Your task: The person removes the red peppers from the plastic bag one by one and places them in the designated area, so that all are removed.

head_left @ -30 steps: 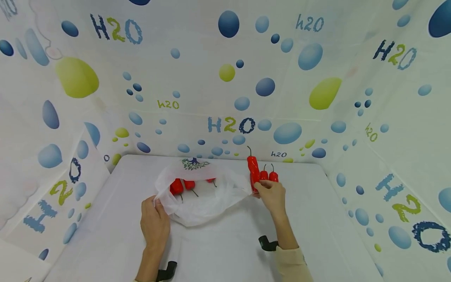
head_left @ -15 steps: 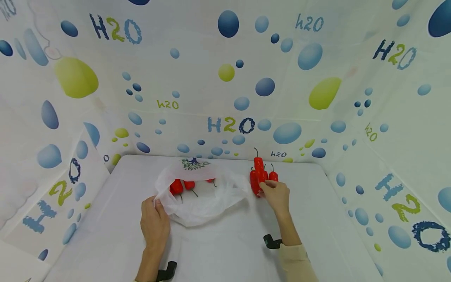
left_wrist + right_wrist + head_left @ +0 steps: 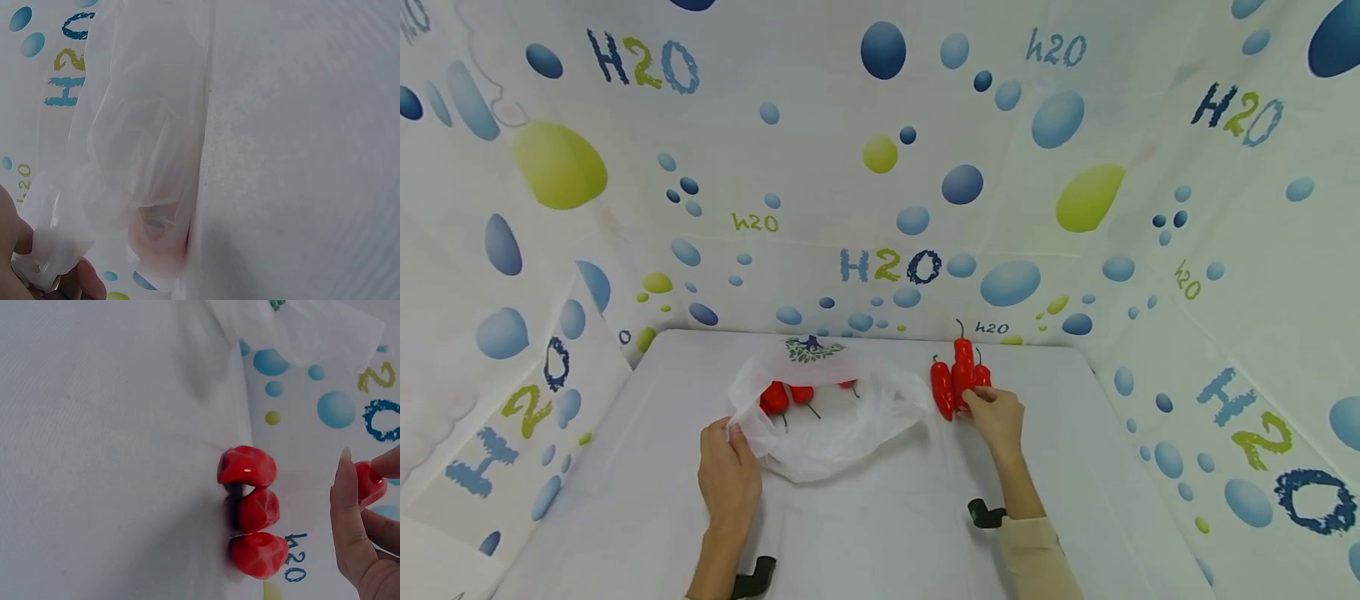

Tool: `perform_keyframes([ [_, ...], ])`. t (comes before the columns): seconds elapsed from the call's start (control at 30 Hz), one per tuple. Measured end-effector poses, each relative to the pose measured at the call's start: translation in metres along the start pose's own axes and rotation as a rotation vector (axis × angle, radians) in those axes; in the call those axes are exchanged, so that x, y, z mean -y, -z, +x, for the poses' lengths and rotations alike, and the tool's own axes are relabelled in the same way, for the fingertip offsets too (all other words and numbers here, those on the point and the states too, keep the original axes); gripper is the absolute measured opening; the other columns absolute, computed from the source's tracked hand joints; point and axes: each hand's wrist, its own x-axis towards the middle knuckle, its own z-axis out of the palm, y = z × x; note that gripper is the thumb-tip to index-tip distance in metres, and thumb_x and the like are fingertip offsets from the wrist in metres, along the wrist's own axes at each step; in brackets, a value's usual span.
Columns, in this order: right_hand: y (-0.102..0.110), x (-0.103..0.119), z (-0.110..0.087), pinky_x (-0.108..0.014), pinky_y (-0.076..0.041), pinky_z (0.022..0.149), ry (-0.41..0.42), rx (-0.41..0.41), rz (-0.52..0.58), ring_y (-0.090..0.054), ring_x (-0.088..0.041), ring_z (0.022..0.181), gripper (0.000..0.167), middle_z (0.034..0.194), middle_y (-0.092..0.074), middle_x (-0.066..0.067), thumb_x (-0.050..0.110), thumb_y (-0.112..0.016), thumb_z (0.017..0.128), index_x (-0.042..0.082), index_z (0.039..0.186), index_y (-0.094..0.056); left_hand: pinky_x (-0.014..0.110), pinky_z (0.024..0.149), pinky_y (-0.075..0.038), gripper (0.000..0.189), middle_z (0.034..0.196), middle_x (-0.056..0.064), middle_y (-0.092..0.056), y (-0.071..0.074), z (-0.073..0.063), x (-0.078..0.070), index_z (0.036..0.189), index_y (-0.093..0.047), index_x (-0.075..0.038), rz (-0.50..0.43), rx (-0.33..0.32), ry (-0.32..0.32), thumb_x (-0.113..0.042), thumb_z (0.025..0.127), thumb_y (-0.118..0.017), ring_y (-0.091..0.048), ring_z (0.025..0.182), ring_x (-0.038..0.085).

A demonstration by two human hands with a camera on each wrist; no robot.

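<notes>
In the head view my left hand [image 3: 730,475] grips the left edge of a thin white plastic bag [image 3: 850,442] with a tree print. The bag's mouth gapes toward me, and several red peppers [image 3: 775,398] with green stems show inside it. My right hand [image 3: 996,417] pinches a long red chili pepper [image 3: 963,358] by its lower end, stem up. The right wrist view has this held pepper [image 3: 370,484] between thumb and fingers, apart from a row of three peppers [image 3: 259,509] on the table. The left wrist view shows fingers [image 3: 90,281] bunching the plastic.
A white-covered table [image 3: 865,533] lies under everything. Behind it and at both sides hangs a white curtain [image 3: 820,150] printed with blue and green drops and lettering. A black wrist mount [image 3: 987,514] sticks out beside my right wrist, another black mount [image 3: 756,577] beside the left.
My right hand has moved right with the chili pepper, away from the bag and across the row, uncovering the leftmost pepper. The left hand and the bag have stayed put.
</notes>
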Motion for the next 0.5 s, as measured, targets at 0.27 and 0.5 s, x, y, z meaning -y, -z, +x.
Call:
perform_keyframes([
  [0.27,0.005,-0.016,0.005,-0.041,-0.061,0.080,0.012,-0.027,-0.100,-0.076,-0.036,0.091,0.041,0.104,-0.077,-0.021,0.027,-0.067,0.098,-0.005,0.122,-0.073,0.058,0.075,-0.048,0.030,0.113,0.025,-0.057,0.001,0.000,-0.001,0.125,-0.054,0.008,0.006,0.001,0.002,-0.016,0.111,-0.043,-0.061,0.090,0.047],
  [0.5,0.013,-0.026,0.010,-0.042,-0.061,0.081,0.001,-0.037,-0.107,-0.077,-0.034,0.088,0.041,0.098,-0.078,-0.018,0.028,-0.066,0.099,-0.005,0.122,-0.074,0.059,0.077,-0.048,0.029,0.114,0.025,-0.056,0.000,0.000,-0.001,0.125,-0.054,0.008,0.002,-0.003,0.001,-0.016,0.111,-0.044,-0.061,0.092,0.049],
])
